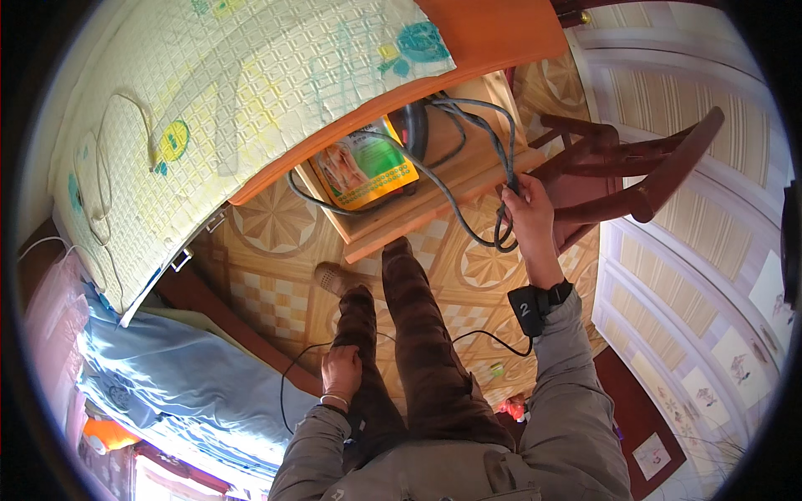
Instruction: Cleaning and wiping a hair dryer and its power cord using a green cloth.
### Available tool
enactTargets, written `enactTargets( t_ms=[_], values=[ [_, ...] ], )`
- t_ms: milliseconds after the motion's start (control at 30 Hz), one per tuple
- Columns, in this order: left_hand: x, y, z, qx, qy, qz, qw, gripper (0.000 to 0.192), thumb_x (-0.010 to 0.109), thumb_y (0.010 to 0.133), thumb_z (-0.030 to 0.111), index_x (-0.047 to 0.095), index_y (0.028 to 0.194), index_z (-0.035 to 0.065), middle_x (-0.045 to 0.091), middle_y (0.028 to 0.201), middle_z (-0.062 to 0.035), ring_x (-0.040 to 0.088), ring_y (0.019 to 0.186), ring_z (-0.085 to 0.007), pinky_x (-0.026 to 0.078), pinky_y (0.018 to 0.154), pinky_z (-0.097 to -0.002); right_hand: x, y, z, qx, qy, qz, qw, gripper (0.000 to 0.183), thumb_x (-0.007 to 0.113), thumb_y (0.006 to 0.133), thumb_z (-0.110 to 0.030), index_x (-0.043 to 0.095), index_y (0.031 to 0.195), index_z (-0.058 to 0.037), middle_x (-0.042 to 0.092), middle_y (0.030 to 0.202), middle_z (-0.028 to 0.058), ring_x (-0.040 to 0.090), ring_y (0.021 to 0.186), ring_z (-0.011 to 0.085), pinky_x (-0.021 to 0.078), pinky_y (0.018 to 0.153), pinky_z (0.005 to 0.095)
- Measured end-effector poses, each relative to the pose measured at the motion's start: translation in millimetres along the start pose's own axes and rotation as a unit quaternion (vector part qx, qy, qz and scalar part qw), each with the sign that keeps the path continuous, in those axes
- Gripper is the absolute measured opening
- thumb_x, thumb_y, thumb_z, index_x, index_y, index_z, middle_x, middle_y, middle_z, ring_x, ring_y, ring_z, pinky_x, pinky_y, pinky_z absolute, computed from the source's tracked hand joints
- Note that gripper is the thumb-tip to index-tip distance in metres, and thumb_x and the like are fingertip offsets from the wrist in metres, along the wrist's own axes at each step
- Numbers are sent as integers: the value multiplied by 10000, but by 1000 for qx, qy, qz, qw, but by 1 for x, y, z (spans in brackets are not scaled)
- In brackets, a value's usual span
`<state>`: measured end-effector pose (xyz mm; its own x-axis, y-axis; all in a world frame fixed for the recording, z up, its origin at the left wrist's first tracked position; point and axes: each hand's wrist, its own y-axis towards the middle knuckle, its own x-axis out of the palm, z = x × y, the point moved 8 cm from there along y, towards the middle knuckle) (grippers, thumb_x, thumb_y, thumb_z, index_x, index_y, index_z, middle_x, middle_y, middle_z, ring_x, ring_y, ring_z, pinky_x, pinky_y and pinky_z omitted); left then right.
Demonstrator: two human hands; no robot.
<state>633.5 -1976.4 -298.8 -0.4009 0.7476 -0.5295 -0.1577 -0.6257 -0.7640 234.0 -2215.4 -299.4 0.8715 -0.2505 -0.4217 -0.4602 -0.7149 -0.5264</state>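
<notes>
My right hand (529,203) grips a looped dark cable (498,141) just beyond the front edge of an open wooden drawer (376,244). The cable runs back into the drawer, and one loop hangs below my fingers. Inside the drawer lies a yellow and green printed packet (366,166) with a picture and writing on it. A black curved object (415,134) sits beside the packet, partly hidden under the tabletop. My left hand (341,369) rests by my left thigh, back upward and fingers bent; what is under them is hidden.
An orange-brown tabletop (501,37) with a quilted patterned cover (269,81) overhangs the drawer. To the right stands a dark red wooden chair (576,169). Blue bedding (188,376) lies at lower left. A thin black wire (495,338) leads from a device (526,310) on my right wrist.
</notes>
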Motion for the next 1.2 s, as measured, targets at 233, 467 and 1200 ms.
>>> enactTargets(
  t_ms=[233, 467, 1200],
  values=[
    [-1, -1, 1, 11, 1, 7, 1000, 146, 561, 817, 160, 644, 923, 104, 643, 905, -89, 586, 907, -285, 437, 807, -411, -1, 2, -33, -74, -104, 38, 991, 326, 663, 788, -41, 550, 1093, -19, 620, 941, 118, 599, 866, 233, 472, 786, 332],
    [-1, 1, 3, 6, -5, 1, 1000, 140, 564, 813, 157, 642, 915, 104, 640, 897, -90, 583, 910, -284, 440, 803, -414, 83, 32, -113, -264, -279, -35, 923, 334, 632, 827, -221, 583, 1089, -20, 613, 1068, 192, 566, 1012, 351, 436, 858, 430],
    [4, -10, -9, -54, -78, 8, 995, 171, 554, 831, 183, 650, 952, 109, 639, 956, -106, 563, 964, -301, 413, 865, -423, 164, 108, -58, -95, -328, -176, 924, 572, 658, 813, -479, 573, 1102, 7, 628, 961, 101, 587, 893, 212, 440, 768, 318]
  ],
)
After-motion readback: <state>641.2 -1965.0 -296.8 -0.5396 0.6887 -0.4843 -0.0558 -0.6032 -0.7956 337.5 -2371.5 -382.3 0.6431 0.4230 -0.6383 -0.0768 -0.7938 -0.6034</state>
